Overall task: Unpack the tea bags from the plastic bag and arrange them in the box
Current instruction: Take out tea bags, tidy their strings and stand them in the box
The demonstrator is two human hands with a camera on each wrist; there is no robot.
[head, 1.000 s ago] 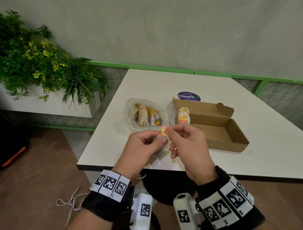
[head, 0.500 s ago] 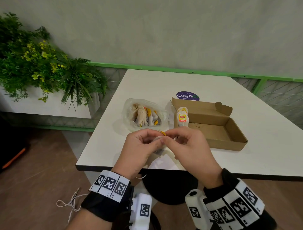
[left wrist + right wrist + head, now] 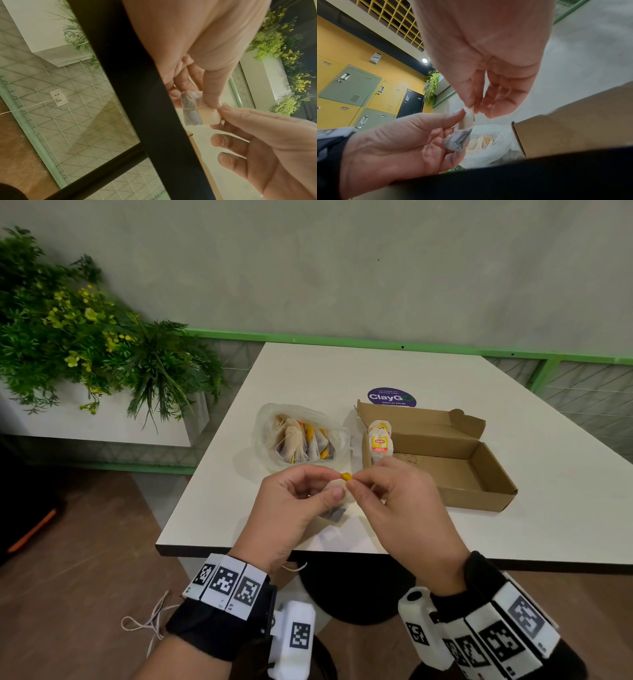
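Both hands meet above the near edge of the white table (image 3: 342, 371), sharing one tea bag (image 3: 190, 108). The left hand (image 3: 291, 508) has its thumb and forefinger closed on the bag, with the other fingers curled loosely beneath it. The right hand (image 3: 400, 508) pinches the bag's yellow paper tag (image 3: 346, 476) between thumb and forefinger; in the left wrist view its other fingers (image 3: 228, 140) are spread apart and relaxed, touching nothing. The pouch itself hangs below the two pinches, its dark tea showing through the paper.

Beyond the hands, the clear plastic bag (image 3: 270, 419) lies open on the table with more tea bags heaped inside. Just to its right sits the open cardboard box (image 3: 479, 477), lid flap standing behind it. A few tea bags (image 3: 379, 440) stand upright at the box's left end; the remaining floor of the box is bare cardboard. A round purple sticker (image 3: 392, 397) lies on the table behind the box.
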